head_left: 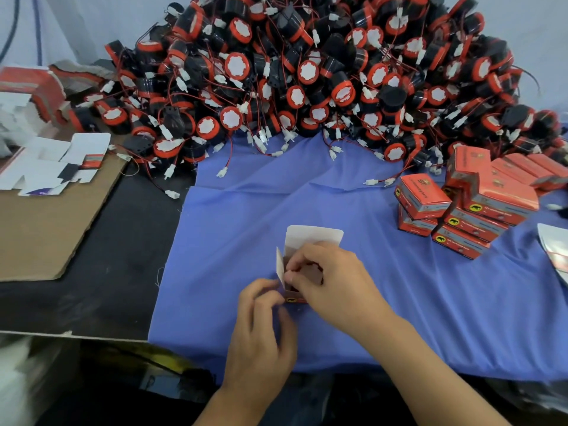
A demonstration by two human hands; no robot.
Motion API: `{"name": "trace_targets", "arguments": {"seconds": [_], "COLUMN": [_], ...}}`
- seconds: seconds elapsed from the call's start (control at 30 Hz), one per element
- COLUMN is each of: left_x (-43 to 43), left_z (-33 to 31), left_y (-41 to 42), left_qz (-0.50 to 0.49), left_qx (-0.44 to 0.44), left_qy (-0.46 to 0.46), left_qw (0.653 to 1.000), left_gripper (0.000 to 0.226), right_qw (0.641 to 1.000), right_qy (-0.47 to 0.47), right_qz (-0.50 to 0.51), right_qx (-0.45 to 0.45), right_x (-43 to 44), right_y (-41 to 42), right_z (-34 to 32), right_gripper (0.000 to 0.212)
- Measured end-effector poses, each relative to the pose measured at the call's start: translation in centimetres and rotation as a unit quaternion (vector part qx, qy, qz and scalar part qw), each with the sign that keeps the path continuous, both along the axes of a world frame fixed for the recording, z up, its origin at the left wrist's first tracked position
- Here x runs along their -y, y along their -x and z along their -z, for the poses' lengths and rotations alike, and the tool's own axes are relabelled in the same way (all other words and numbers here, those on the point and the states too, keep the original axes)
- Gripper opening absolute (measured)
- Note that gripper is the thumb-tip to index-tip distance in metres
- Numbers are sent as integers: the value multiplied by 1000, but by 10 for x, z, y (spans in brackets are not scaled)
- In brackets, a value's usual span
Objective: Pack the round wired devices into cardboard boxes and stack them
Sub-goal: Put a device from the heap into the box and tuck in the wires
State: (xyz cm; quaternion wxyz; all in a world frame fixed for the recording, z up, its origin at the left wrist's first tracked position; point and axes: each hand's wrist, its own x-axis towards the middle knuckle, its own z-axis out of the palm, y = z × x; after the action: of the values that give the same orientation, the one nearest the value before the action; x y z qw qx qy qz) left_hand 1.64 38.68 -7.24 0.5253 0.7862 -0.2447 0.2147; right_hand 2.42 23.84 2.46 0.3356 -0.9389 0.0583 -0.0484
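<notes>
A small open cardboard box point(310, 241) stands on the blue cloth point(276, 195) in front of me, its white top flap raised. My left hand point(261, 327) grips the box's near left corner and side flap. My right hand point(329, 278) reaches over the opening, fingers curled into it; a dark device shows inside beneath them. A huge heap of round black-and-red wired devices point(307, 72) fills the back of the table. Packed red boxes point(461, 210) are stacked at the right.
Flat unfolded box blanks point(52, 161) lie on a brown cardboard sheet point(46, 229) at the left. Another bundle of blanks point(27, 90) sits behind them. White connectors on red wires point(222, 172) trail onto the cloth. A shiny sheet point(556, 247) lies at the right edge.
</notes>
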Motion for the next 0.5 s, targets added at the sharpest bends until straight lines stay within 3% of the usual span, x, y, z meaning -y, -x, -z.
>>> {"name": "trace_targets", "arguments": {"seconds": [0.17, 0.5], "left_x": [2, 3], "left_z": [-15, -16], "left_y": [1, -2], "left_qz": [-1, -19], "left_qx": [-166, -179], "left_qy": [20, -33], "left_qw": [986, 983], "left_gripper": [48, 32], "right_qw": [994, 961], "right_qy": [97, 200], "right_qz": [-43, -189], "right_qx": [-17, -23], "right_x": [-3, 9], "right_y": [-1, 0], "right_z": [-5, -2], "right_gripper": [8, 24]}}
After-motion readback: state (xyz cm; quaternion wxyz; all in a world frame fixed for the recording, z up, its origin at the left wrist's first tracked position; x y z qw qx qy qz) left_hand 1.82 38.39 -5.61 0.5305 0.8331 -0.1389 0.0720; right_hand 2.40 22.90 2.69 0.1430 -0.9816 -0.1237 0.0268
